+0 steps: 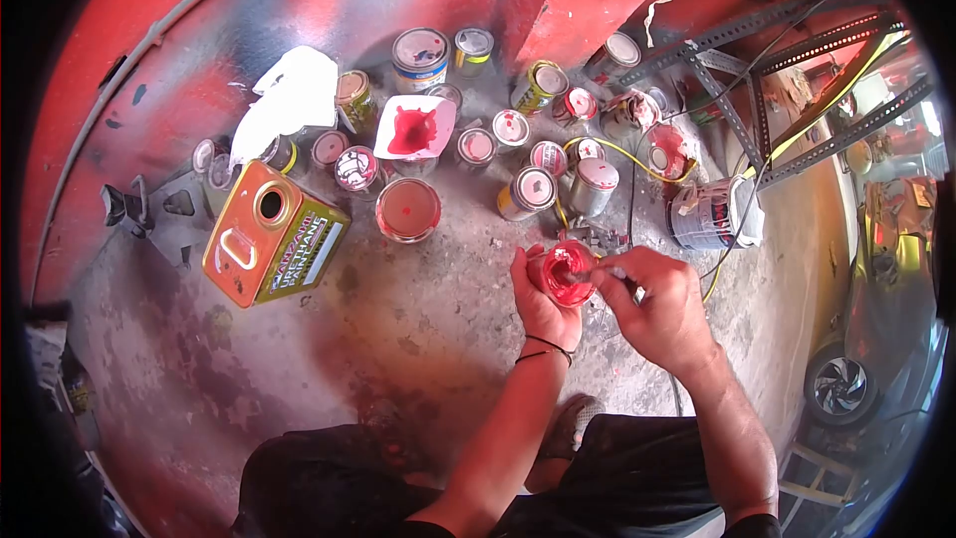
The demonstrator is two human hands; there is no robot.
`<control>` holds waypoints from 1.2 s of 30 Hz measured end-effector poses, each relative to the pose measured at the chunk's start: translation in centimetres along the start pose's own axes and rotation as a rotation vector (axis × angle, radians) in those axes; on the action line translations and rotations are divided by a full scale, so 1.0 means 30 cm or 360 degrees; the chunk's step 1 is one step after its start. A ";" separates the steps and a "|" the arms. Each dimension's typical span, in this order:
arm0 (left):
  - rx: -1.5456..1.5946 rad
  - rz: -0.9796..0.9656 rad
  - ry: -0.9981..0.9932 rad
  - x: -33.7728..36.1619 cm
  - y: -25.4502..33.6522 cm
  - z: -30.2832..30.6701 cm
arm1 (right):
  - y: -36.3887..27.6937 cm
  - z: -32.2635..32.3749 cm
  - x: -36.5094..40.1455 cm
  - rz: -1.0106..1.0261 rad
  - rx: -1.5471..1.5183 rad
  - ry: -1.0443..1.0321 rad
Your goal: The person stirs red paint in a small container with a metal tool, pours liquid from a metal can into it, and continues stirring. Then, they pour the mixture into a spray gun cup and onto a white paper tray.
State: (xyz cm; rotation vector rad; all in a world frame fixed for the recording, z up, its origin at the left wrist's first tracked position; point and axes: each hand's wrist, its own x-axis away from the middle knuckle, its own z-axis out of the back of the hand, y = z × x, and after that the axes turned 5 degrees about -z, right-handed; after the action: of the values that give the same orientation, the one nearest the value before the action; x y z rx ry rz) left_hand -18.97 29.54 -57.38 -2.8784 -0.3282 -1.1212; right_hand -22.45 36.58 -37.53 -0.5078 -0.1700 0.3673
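Note:
My left hand (pixel 548 309) is wrapped round a small open paint can (pixel 570 284), its inside and rim coated with wet red paint. Over its mouth, my right hand (pixel 657 304) pinches a short tool (pixel 595 274) whose end reaches into the can. Whether that is a brush or a spatula I cannot make out; a small shiny bit shows between the fingers. Just beyond the hands stand a yellow-labelled can (pixel 528 193) and a grey can (pixel 595 187). A spray gun or similar metal fitting lies partly hidden behind the held can.
On the stained concrete floor stand a large rectangular urethane paint tin (pixel 274 239), a round can with a reddish lid (pixel 408 209) and several other cans. Paint-marked white paper (pixel 415 130) covers one. A yellow hose (pixel 637 161), a metal rack (pixel 757 90) and a car wheel (pixel 841 384) are at right.

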 end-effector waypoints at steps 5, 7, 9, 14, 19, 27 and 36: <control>0.0012 0.0029 0.0010 0.009 0.010 -0.011 | 0.012 -0.002 0.002 0.0065 0.0085 -0.0038; 0.0018 0.0020 0.0005 0.006 0.009 -0.003 | -0.018 0.007 0.000 -0.0054 -0.0106 -0.0020; 0.0036 0.0021 0.0002 0.008 0.007 -0.004 | 0.010 -0.003 0.000 0.0062 0.0090 0.0018; 0.0019 0.0021 -0.0017 0.025 0.016 -0.021 | 0.005 -0.007 0.005 0.0028 0.0014 0.0009; 0.0039 0.0013 -0.0047 0.015 0.013 -0.010 | 0.005 -0.009 0.007 0.0010 -0.0068 -0.0025; 0.0098 0.0004 -0.0094 -0.016 -0.005 0.036 | -0.003 -0.003 0.000 0.0045 0.0074 0.0012; 0.0103 0.0007 -0.0078 -0.012 0.004 0.019 | 0.006 -0.010 0.004 0.0083 0.0059 -0.0038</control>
State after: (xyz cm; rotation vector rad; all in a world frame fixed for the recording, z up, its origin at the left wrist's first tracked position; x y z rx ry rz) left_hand -18.84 29.41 -58.04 -2.8522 -0.3527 -1.0210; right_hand -22.32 36.64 -37.87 -0.4723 -0.1729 0.4265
